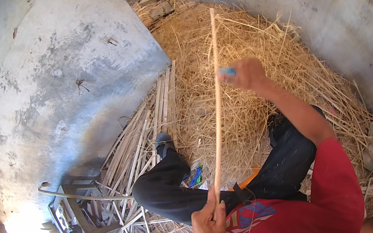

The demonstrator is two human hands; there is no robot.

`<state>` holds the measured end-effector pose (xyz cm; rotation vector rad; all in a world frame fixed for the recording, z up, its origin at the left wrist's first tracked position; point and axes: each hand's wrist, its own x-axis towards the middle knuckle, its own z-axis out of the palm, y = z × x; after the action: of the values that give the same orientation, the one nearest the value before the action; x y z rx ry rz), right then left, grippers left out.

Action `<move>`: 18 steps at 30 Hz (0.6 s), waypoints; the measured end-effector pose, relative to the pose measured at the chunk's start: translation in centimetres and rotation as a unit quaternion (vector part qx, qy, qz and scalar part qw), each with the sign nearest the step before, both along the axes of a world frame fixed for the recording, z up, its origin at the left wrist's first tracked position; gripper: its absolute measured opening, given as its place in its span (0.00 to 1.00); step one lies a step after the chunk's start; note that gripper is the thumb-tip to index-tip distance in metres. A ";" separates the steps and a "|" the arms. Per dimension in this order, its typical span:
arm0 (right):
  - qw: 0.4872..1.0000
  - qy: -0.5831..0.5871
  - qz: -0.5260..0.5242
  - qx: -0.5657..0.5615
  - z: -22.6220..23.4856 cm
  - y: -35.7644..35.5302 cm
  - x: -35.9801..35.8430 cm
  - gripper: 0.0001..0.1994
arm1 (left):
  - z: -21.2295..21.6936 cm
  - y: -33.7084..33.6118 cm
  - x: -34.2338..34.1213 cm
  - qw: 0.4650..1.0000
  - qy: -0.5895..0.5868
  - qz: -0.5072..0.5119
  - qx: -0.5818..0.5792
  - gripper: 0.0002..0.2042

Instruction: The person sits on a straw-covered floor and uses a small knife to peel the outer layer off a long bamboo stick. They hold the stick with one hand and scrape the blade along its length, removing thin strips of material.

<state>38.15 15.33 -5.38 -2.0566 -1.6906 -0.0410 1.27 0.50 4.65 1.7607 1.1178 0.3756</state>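
Note:
A long, pale, slightly bowed strip (217,106), bamboo or wood, runs from my lap up and away over the straw. My left hand (208,223) is closed around its near end, close to my waist, with the thumb along it. Farther up, my right hand (246,75) is closed on a small blue thing (227,72) that meets the strip's side. Motion blur hides what kind of thing the blue piece is. The strip's far tip rests over or hangs above the straw; I cannot tell which.
Straw-like shavings (248,125) spread across the floor ahead. Split strips (161,101) lie in a bundle at the left, near a wooden frame (83,209) and a thin pole (86,197). Grey walls (81,55) curve around; bricks (160,10) sit at the far end.

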 end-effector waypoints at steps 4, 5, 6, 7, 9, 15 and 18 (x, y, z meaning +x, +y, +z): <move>0.974 -0.026 -0.140 -0.178 1.1 2.1 6.4 0.38 | -0.2 -1.0 -0.2 0.998 -0.038 -0.030 -0.039 0.22; 0.973 -0.045 -0.135 -0.179 0.5 2.2 6.7 0.38 | -0.3 -1.0 -0.2 0.998 -0.037 -0.029 -0.039 0.22; 0.973 -0.064 -0.130 -0.181 0.0 2.2 7.3 0.39 | -0.1 -1.0 -0.3 0.998 -0.036 -0.028 -0.038 0.22; 0.979 -0.016 -0.138 -0.146 -0.2 2.2 7.6 0.38 | -0.1 -1.3 -0.4 0.998 -0.033 -0.023 -0.041 0.22; 0.978 0.069 -0.178 -0.082 -0.8 1.7 9.8 0.38 | -0.5 -2.0 -1.5 0.997 -0.016 -0.064 -0.045 0.22; 0.943 0.053 -0.311 -0.103 -1.2 0.9 13.6 0.39 | 0.3 -2.6 -1.5 0.996 -0.004 -0.073 -0.047 0.22; 0.930 0.158 -0.307 -0.128 -3.8 0.9 14.5 0.46 | -1.2 -1.7 -1.5 0.997 0.011 -0.080 -0.009 0.21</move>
<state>52.61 16.18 -9.19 -2.5472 -0.8513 0.3055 -0.22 -1.18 3.48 1.8282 0.9841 0.2491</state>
